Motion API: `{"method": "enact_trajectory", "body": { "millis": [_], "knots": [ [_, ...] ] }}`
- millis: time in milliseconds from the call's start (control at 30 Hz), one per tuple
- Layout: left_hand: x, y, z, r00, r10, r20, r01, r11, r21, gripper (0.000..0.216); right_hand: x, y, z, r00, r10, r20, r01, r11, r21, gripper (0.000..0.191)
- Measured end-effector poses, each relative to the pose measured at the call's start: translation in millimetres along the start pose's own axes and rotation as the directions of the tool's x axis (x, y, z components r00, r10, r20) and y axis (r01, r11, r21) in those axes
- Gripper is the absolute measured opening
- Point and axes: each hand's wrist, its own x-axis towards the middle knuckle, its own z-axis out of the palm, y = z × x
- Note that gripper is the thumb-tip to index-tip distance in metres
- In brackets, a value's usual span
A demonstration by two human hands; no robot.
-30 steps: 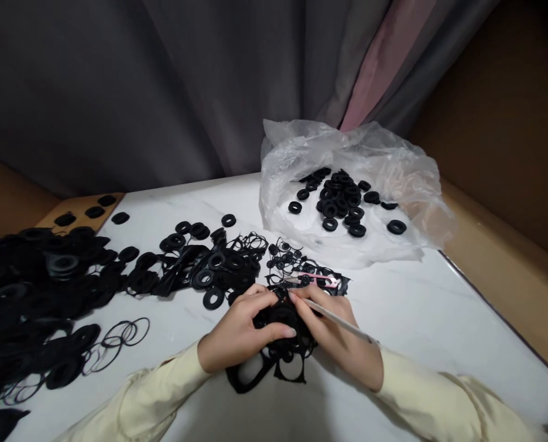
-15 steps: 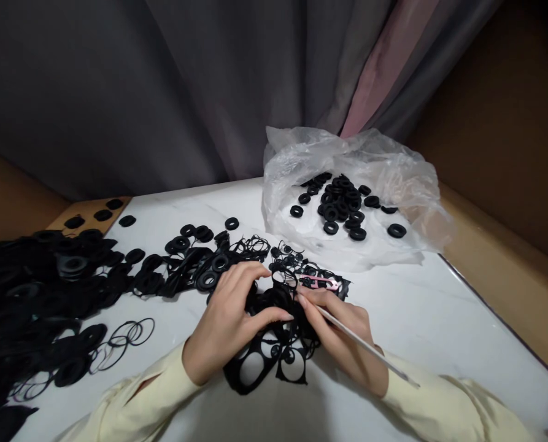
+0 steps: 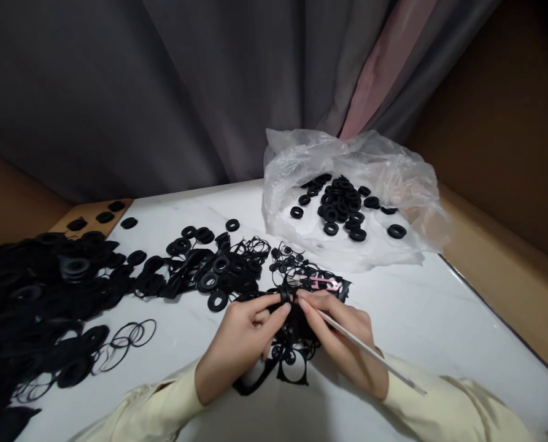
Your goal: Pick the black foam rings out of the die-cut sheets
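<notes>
My left hand (image 3: pixel 248 328) pinches a black rubber ring (image 3: pixel 285 294) between thumb and forefinger, in front of my chest. My right hand (image 3: pixel 342 334) is closed like a pen grip around a slim silver rod-like tool (image 3: pixel 370 348). Its back end slants down to the right over my sleeve; its tip is hidden at my fingertips, close against the ring. Under both hands lies a heap of black rubber trimmings (image 3: pixel 293 368), sheets with round holes among them. Just beyond my right fingers lies a pair of small pink snips (image 3: pixel 320 283), partly among scraps.
A clear plastic bag (image 3: pixel 283 239) at the back right holds many loose black rings (image 3: pixel 340 199). At left spreads a large dark pile of rings (image 3: pixel 38 294), with thin loops (image 3: pixel 133 337) beside it. Grey curtains (image 3: pixel 186 92) hang behind the white table (image 3: pixel 439 319).
My left hand's thumb and fingers have come together from an open curve and now pinch a ring beside the tool. My right hand has barely moved.
</notes>
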Motion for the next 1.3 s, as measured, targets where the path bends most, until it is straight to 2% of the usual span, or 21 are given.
{"method": "enact_trajectory", "body": {
  "millis": [100, 167, 233, 333, 433, 533, 633, 733, 867, 1000, 1133, 1200, 1300],
  "knots": [
    [0.8, 6.8, -3.1, 0.980, -0.108, 0.167, 0.133, 0.980, -0.148, 0.040, 1.5, 0.5, 1.1, 0.995, -0.100, -0.016, 0.100, 0.995, -0.013, 0.014],
    [1.0, 10.5, -6.4, 0.963, -0.109, 0.248, 0.168, 0.958, -0.232, 0.039, 1.9, 0.2, 1.2, 0.991, -0.127, -0.039, 0.127, 0.992, -0.011, 0.015],
    [1.3, 11.9, -8.4, 0.956, -0.105, 0.273, 0.183, 0.942, -0.280, 0.036, 1.1, -0.1, 1.0, 0.992, -0.116, -0.043, 0.116, 0.993, -0.012, 0.016],
    [2.0, 9.4, -6.9, 0.974, -0.103, 0.203, 0.154, 0.955, -0.255, 0.039, -1.3, 0.5, 1.5, 0.994, -0.104, -0.018, 0.103, 0.994, -0.024, 0.017],
    [1.7, 4.8, -1.2, 0.990, -0.098, 0.102, 0.118, 0.969, -0.216, 0.038, -2.6, 2.8, 3.1, 0.989, -0.150, 0.000, 0.150, 0.988, -0.044, 0.018],
    [0.4, 0.8, 4.7, 1.000, -0.002, -0.027, -0.003, 0.986, -0.165, 0.030, -1.9, 5.2, 3.9, 0.985, -0.162, 0.052, 0.165, 0.984, -0.064, 0.017],
    [-1.1, -2.9, 8.8, 0.982, 0.105, -0.157, -0.126, 0.983, -0.133, 0.025, -1.4, 6.2, 3.2, 0.982, -0.160, 0.096, 0.167, 0.984, -0.066, 0.016],
    [-2.9, -6.7, 11.4, 0.971, 0.139, -0.193, -0.171, 0.972, -0.163, 0.023, -2.7, 7.6, 2.9, 0.980, -0.156, 0.120, 0.165, 0.984, -0.071, 0.016],
    [-7.7, -10.3, 11.8, 0.973, 0.204, -0.108, -0.216, 0.969, -0.121, 0.024, -5.2, 14.4, 4.0, 0.975, -0.110, 0.195, 0.132, 0.986, -0.102, 0.017],
    [-12.6, -10.3, 5.9, 0.937, 0.328, 0.117, -0.323, 0.945, -0.058, 0.028, -4.7, 23.1, 5.0, 0.971, -0.044, 0.233, 0.073, 0.990, -0.118, 0.016],
    [-11.9, -8.0, -2.6, 0.914, 0.248, 0.322, -0.183, 0.958, -0.220, 0.025, -2.7, 27.5, 6.1, 0.974, -0.059, 0.218, 0.094, 0.984, -0.151, 0.017],
    [-9.2, -7.0, -5.4, 0.917, 0.223, 0.331, -0.144, 0.958, -0.246, 0.028, -2.0, 28.9, 6.3, 0.970, -0.067, 0.233, 0.112, 0.976, -0.184, 0.018],
    [-7.0, -4.6, -7.3, 0.939, 0.246, 0.242, -0.212, 0.965, -0.157, 0.033, -1.1, 30.8, 5.2, 0.959, -0.067, 0.276, 0.130, 0.968, -0.217, 0.018]
  ]
}}
